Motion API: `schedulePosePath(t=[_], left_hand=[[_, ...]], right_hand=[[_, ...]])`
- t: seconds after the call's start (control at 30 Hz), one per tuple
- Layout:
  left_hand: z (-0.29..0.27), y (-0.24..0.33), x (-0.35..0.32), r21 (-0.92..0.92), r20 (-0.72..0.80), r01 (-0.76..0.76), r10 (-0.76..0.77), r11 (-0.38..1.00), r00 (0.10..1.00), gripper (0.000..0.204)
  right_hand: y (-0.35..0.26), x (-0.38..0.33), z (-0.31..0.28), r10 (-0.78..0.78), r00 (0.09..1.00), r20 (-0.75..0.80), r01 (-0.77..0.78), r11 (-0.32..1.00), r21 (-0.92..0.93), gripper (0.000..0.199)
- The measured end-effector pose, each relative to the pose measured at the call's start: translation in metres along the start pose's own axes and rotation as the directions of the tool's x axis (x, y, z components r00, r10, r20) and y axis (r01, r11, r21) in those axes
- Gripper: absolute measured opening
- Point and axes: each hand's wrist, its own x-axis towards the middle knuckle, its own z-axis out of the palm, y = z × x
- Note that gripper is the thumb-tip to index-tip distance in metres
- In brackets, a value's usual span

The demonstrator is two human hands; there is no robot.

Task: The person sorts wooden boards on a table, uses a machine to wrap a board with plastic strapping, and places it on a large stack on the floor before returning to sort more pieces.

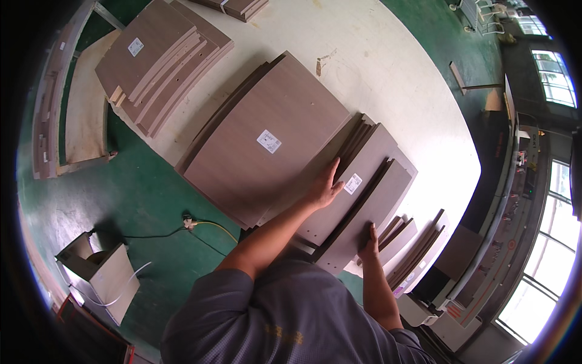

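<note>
Head view: L hand (324,193) lay at the left edge of a flat, rect. labelled panel (368,159), thumb & index finger spread apart; grip, if any, couldn't be told. R hand (367,246) had its thumb against the right edge of a narrower panel (354,227), other fingers hidden, so hold couldn't be confirmed. Both panels: matte grey-brown, straight-edged, small holes nr. lower end; sited side by side on smooth, pale worktable (412,79), betw. stack of wide panels (242,170) and thin strips (420,250).
</note>
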Motion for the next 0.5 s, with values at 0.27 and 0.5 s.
schedulePosePath(t=[0.27, 0.5], left_hand=[[-0.012, 0.04, -0.006, 0.318, 0.078, -0.126, 0.107, 0.94, 0.991, 0.086], [0.007, 0.086, -0.031, 0.536, 0.233, -0.21, 0.096, 0.818, 0.968, 0.08]], right_hand=[[0.004, 0.003, -0.008, -0.002, 1.0, -0.019, 0.002, 1.0, 0.031, 0.058], [0.002, -0.003, -0.001, 0.006, 1.0, -0.004, -0.006, 0.988, 0.153, 0.043]])
